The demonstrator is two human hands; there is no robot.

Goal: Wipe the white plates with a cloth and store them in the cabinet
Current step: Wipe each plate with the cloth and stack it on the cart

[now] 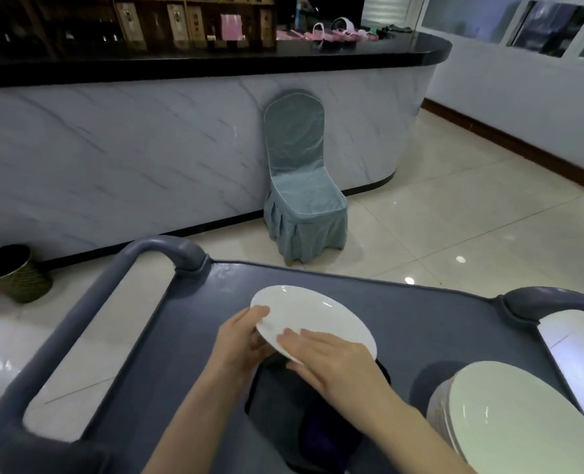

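I hold a white plate (318, 314) tilted above the grey cart top (431, 323). My left hand (241, 336) grips its left rim, thumb on the upper face and fingers underneath. My right hand (335, 366) lies on the plate's near edge with straight fingers pointing left. Under both hands a dark cloth (280, 408) lies on the cart, partly hidden by my forearms. A stack of white plates (523, 419) stands at the cart's right front corner. No cabinet is in view.
The cart has raised grey handles at its left (78, 323) and right (554, 299) ends. Beyond it, a blue covered chair (301, 186) stands against a marble-fronted counter (130, 142). A dark bin (13, 271) sits on the tiled floor at left.
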